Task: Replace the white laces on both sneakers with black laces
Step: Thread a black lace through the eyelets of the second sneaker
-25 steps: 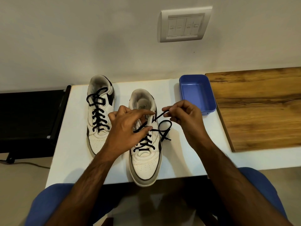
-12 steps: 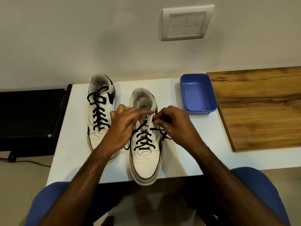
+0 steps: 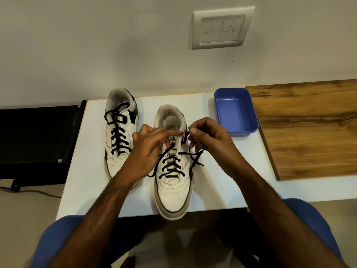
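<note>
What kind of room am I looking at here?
Probably a home or office room: a small white table against a plain wall, a switch panel above it, and a wooden counter alongside.

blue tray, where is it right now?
In the head view, the blue tray sits on the white table at the back right, against the wooden board, just beyond the right hand.
</note>
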A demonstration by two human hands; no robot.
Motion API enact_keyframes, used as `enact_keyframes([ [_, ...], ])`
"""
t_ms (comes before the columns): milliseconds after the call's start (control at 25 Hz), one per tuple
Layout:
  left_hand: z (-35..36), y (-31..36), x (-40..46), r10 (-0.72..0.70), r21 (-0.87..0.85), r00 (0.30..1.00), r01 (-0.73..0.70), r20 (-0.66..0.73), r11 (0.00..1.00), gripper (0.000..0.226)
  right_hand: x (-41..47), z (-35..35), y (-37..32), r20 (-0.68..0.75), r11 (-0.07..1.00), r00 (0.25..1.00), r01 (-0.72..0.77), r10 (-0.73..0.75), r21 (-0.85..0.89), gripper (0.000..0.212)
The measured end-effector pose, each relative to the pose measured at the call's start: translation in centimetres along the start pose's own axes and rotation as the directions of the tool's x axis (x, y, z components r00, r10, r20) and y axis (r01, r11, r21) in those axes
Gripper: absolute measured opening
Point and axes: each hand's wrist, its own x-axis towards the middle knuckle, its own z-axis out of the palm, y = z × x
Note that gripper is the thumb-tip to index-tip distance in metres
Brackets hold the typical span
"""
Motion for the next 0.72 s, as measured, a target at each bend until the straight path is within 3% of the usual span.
enact_keyframes([
  [120, 0.0, -0.1, 0.1, 0.019, 0.011, 1.0, -0.019, -0.006, 1.0, 0.052, -0.1, 0.4, 0.3, -0.015, 0.94, 1.0, -0.001, -0.005, -0.341, 0.026],
  [240, 0.1, -0.1, 0.0, 0.029, 0.003, 0.999, -0.028, -0.015, 1.0, 0.052, -0.2, 1.1, 1.0, -0.033, 0.893, 0.997, 0.043, -0.065, -0.448, 0.02],
  [400, 0.2, -0.2, 0.0, 0.032, 0.001, 0.999, -0.032, -0.016, 0.999, 0.053, 0.1, 0.9, 1.0, -0.045, 0.91, 0.993, 0.081, -0.109, -0.408, 0.006],
  [600, 0.2, -0.6, 0.1, 0.047, -0.015, 0.998, -0.048, -0.029, 0.999, 0.054, 0.4, -1.1, 0.0, -0.198, 0.992, 0.976, 0.103, -0.088, 0.066, 0.003],
  [720, 0.2, -0.6, 0.1, 0.047, -0.015, 0.999, -0.047, -0.028, 0.999, 0.053, 0.2, -0.3, 0.1, -0.114, 0.996, 0.993, 0.028, -0.038, -0.087, 0.016],
])
